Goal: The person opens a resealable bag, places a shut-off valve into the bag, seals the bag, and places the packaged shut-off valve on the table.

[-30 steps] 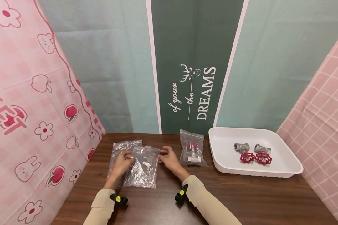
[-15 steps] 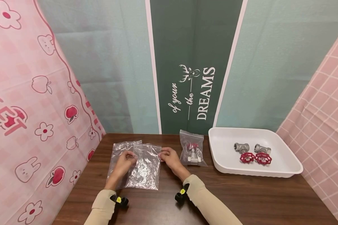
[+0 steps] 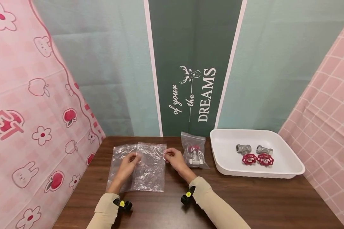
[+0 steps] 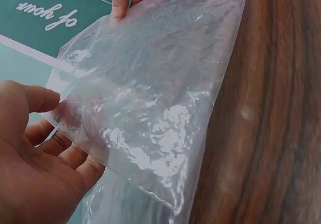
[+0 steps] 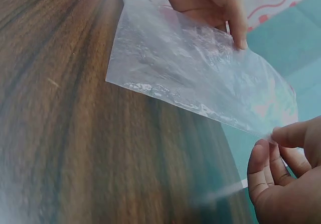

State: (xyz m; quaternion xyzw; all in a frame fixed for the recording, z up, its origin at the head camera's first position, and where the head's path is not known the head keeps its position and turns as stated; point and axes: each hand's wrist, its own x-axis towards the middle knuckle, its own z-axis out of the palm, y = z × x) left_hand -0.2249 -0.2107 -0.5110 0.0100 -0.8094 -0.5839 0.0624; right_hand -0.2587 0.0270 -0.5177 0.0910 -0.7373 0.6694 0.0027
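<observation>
A clear plastic zip bag (image 3: pixel 150 173) is stretched between both hands, flat and with nothing inside. My left hand (image 3: pixel 128 165) pinches its left edge near the top, thumb on one side and fingers behind, as the left wrist view shows on the bag (image 4: pixel 150 78). At the upper right edge, my right hand (image 3: pixel 176 160) pinches the film between thumb and fingertips; in the right wrist view that corner of the bag (image 5: pixel 185 68) is raised. Another clear bag (image 3: pixel 117 159) lies on the table, partly under the held one and the left hand.
Right of the hands lies a zip bag (image 3: pixel 193 140) with a red-handled valve (image 3: pixel 195 157) inside. A white tray (image 3: pixel 261 174) beside it holds two metal valves with red handwheels (image 3: pixel 265 159). Printed cloths hang behind and at both sides of the wooden table (image 3: pixel 166 210).
The held bag has shifted slightly right and up relative to the bag beneath, its top edge now straighter. Both hands keep their hold; the right hand has moved a little. The head view has turned slightly.
</observation>
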